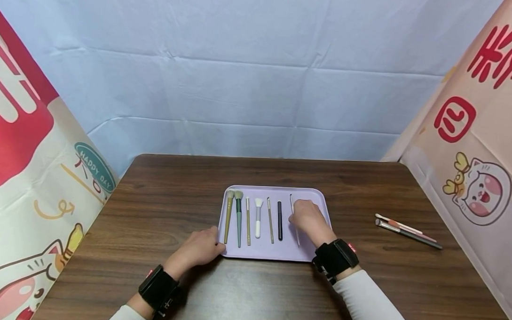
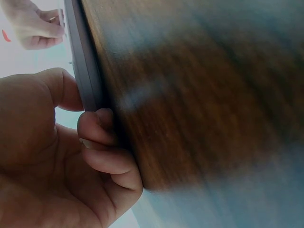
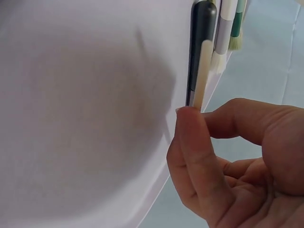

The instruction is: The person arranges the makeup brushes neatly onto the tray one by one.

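A lilac tray (image 1: 244,252) holds a row of makeup brushes. My left hand (image 1: 199,246) grips its near left corner; in the left wrist view, thumb and curled fingers pinch the tray's rim (image 2: 83,61). Over the tray's right part, my right hand (image 1: 310,221) pinches a thin, pale-handled brush (image 1: 297,237) between thumb and fingertips. The right wrist view shows that brush's pale handle (image 3: 204,71) beside a dark-handled brush (image 3: 202,28). Whether the pinched brush touches the tray I cannot tell. Left of it lie a black brush (image 1: 279,222) and a white-handled brush (image 1: 258,219).
Farther left in the tray lie slim brushes (image 1: 248,221) and two larger ones, one green (image 1: 239,220), one olive (image 1: 228,220). On the brown wooden table (image 1: 174,185), a dark brush (image 1: 410,235) and a pale pinkish brush (image 1: 399,224) lie to the right. A pale cloth (image 1: 241,98) hangs behind.
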A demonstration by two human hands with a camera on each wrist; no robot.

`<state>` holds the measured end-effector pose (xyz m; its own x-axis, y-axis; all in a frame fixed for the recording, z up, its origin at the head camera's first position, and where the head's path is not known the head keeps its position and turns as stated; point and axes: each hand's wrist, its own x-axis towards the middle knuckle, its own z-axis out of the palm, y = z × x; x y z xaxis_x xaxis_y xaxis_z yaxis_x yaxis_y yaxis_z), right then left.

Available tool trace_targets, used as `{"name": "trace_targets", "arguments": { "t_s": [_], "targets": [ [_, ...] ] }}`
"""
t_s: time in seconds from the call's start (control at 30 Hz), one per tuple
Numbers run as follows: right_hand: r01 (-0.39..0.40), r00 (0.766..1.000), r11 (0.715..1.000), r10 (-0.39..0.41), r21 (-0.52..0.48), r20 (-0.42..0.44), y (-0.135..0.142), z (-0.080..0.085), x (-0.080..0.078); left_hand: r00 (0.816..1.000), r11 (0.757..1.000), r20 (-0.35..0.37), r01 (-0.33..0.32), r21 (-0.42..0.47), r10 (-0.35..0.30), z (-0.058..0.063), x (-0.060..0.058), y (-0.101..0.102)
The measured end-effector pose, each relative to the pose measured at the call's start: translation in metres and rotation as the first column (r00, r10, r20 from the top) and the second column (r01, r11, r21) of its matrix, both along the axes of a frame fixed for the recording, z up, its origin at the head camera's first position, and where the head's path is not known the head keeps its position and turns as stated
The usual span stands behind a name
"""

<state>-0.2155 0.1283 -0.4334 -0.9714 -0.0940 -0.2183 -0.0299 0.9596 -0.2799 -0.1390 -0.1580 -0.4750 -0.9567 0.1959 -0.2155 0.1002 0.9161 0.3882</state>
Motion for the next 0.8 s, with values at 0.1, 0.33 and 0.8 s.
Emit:
{"name": "trace_targets", "arguments": {
  "t_s": [0.1, 0.33, 0.8],
  "targets": [
    [-0.003, 1.000, 1.000, 0.003, 0.009, -0.002, -0.0003, -0.0017, -0.0003, 1.000, 1.000, 0.006, -0.001, -0.001, 0.001, 0.0014, 0.0002, 0.0007],
    [-0.027, 0.999, 1.000, 0.027, 0.014, -0.025, 0.0002, -0.0066, -0.0004, 1.000, 1.000, -0.003, -0.001, -0.004, 0.001, 0.0010, -0.0002, 0.0013],
    [-0.012, 1.000, 1.000, 0.011, 0.025, 0.017, -0.0025, -0.0100, -0.0011, 1.000, 1.000, 0.001, -0.001, 0.000, 0.001, 0.0013, 0.0001, 0.0017]
  ]
}}
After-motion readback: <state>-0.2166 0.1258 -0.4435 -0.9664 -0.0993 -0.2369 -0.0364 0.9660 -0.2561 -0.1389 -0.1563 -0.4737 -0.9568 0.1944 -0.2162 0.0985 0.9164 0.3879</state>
